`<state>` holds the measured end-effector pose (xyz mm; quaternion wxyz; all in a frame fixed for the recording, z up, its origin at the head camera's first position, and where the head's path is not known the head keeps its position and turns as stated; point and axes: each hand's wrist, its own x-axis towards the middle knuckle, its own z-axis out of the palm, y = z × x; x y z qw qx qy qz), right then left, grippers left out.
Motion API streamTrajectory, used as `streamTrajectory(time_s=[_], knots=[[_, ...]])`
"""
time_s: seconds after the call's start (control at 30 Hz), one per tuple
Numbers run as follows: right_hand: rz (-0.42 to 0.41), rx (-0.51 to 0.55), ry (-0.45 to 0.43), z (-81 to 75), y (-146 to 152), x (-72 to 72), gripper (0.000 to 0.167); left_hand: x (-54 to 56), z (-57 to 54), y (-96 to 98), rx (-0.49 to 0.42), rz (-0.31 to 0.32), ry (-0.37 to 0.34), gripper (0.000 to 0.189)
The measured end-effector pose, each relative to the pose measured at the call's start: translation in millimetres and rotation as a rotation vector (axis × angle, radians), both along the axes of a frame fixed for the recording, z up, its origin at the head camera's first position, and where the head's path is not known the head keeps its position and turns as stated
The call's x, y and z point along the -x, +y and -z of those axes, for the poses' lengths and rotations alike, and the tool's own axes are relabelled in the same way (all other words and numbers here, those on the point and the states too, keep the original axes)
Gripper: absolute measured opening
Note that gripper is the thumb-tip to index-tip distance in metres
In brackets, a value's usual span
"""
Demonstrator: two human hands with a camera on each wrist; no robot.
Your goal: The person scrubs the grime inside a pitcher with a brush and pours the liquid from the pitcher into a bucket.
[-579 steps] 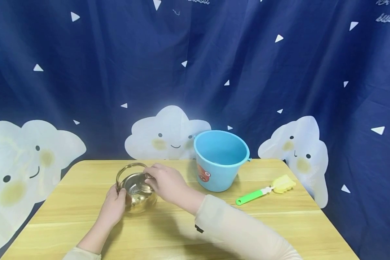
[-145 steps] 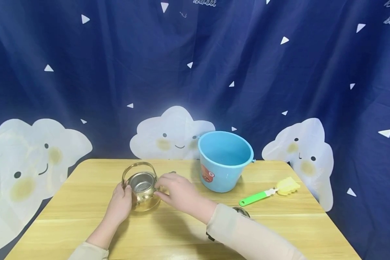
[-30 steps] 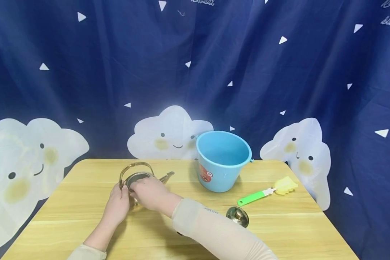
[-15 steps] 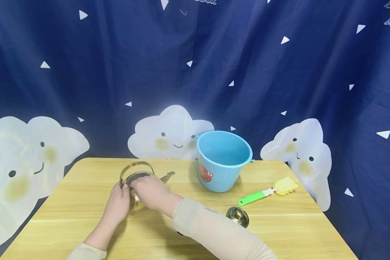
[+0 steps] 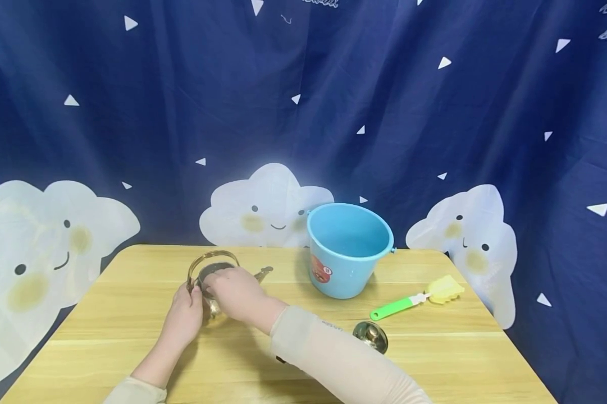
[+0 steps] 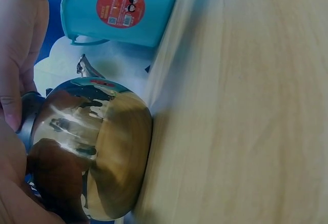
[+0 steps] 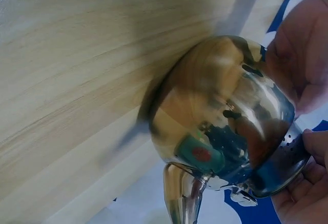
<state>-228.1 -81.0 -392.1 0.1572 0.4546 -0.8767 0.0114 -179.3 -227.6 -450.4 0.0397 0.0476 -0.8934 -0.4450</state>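
Note:
A brass-coloured metal teapot [image 5: 213, 310] with a hoop handle stands on the table at left of centre in the head view. My left hand [image 5: 184, 317] holds its left side, thumb by the rim. Over the opening, my right hand [image 5: 240, 294] pinches the edge of a perforated metal strainer [image 7: 287, 149]. In the right wrist view the strainer sits tilted and partly raised out of the pot. Its lower end is hidden inside. The spout [image 5: 264, 273] points to the back right. The pot's lid [image 5: 370, 336] lies knob up, right of my right forearm.
A light blue bucket [image 5: 341, 275] stands at the back, right of the teapot. To its right lies a tool with a green handle [image 5: 391, 308] and a yellow scalloped head [image 5: 445, 289]. A navy curtain [image 5: 303, 112] hangs behind the table [image 5: 434, 365].
Since the oldest frame, the lid has gone from the pot to the table. My right hand moved from the pot's right side to its opening; the strainer has risen slightly in the last second.

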Motion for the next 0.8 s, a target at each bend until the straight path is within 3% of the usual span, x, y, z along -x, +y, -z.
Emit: streamTrajectory(time_s=[0.27, 0.53, 0.8], knots=[[-0.023, 0.057, 0.029, -7.4, 2, -1.6, 0.01, -0.4, -1.0, 0.7, -0.002, -0.009, -0.016, 0.064], [-0.005, 0.031, 0.001, -13.0, 4, -5.0, 0.012, 0.2, -1.0, 0.8, 0.005, -0.019, -0.016, 0.063], [-0.007, 0.006, 0.027, -19.7, 10, -10.1, 0.012, -0.1, -2.5, 1.5, 0.02, -0.031, 0.002, 0.061]])
